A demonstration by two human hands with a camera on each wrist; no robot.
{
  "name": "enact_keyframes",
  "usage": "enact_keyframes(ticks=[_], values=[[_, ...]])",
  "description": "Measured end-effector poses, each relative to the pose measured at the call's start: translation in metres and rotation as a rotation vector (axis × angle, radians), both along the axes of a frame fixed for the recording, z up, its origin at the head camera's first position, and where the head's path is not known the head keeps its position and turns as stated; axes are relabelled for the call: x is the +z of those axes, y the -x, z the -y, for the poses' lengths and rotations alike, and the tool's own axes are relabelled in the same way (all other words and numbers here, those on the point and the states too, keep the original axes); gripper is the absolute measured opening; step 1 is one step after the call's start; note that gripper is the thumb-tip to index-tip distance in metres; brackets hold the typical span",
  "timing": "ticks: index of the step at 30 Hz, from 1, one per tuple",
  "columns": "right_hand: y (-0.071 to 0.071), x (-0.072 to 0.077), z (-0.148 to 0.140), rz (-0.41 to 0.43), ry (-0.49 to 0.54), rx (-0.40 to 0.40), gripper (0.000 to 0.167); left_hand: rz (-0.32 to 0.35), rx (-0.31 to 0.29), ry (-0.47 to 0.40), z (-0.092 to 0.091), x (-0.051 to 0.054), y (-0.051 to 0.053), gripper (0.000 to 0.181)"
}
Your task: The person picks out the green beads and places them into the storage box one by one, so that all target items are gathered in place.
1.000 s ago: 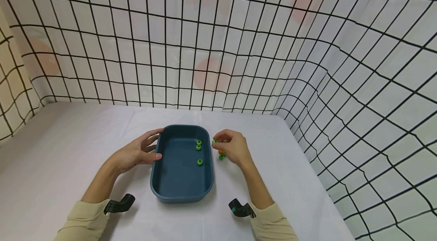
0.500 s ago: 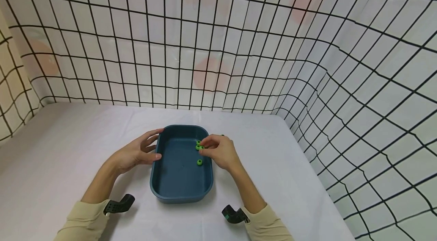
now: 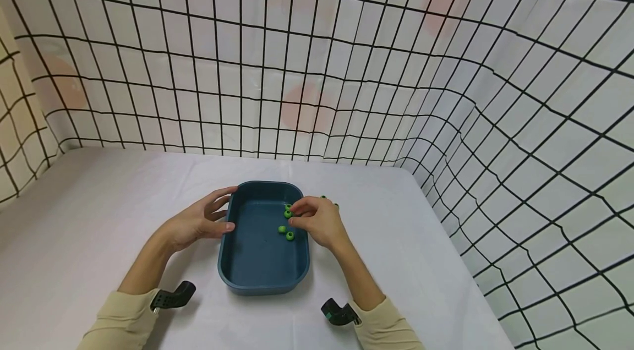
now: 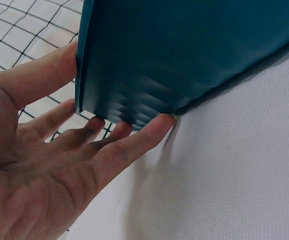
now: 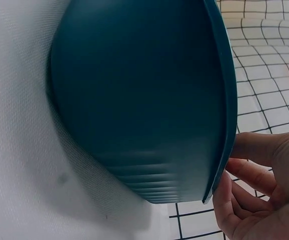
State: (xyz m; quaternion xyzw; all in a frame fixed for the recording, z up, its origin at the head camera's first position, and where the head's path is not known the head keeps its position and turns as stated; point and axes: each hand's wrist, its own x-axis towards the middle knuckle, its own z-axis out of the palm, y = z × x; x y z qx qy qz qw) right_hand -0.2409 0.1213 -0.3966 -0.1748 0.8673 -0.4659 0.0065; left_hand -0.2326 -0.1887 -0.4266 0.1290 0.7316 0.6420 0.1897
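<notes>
A dark blue rectangular tray (image 3: 262, 286) stands on the white cloth. Inside it lie several small green beads with holes, one bead (image 3: 282, 229) near the middle and another bead (image 3: 290, 236) beside it. My left hand (image 3: 195, 223) rests against the tray's left side, thumb at the rim and other fingers along the outer wall, as the left wrist view shows. Over the right rim reaches my right hand (image 3: 321, 222), thumb and fingertips apart inside the tray, with no bead visible between them. In the right wrist view the tray wall hides those fingertips.
Past my right hand, green beads (image 3: 337, 206) peek out on the cloth; the hand hides others. A black wire grid (image 3: 307, 80) stands behind the table and along its right side. A black wrist mount (image 3: 339, 312) sits on each sleeve.
My right hand moved left from the beads on the cloth to over the tray, carrying a green bead, and let it go. That bead rolled toward the tray's middle. The left hand stayed still.
</notes>
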Motion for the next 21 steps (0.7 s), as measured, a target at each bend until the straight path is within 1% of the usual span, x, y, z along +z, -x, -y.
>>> enact_keyframes(ticks=[5,11,16,21], values=[[0.0,0.0,0.0,-0.005,-0.002,0.002,0.022,0.006,0.003,0.002,0.0,0.001,0.0,0.096],[0.0,0.002,-0.002,-0.023,-0.008,-0.03,0.023,0.004,0.003,0.006,0.0,0.001,0.0,0.097],[0.004,0.004,-0.01,-0.021,0.013,-0.068,0.022,0.008,-0.002,-0.003,0.0,0.001,0.0,0.097],[0.009,0.007,-0.021,-0.013,0.019,-0.127,0.02,0.003,-0.005,-0.003,0.0,0.0,0.0,0.096]])
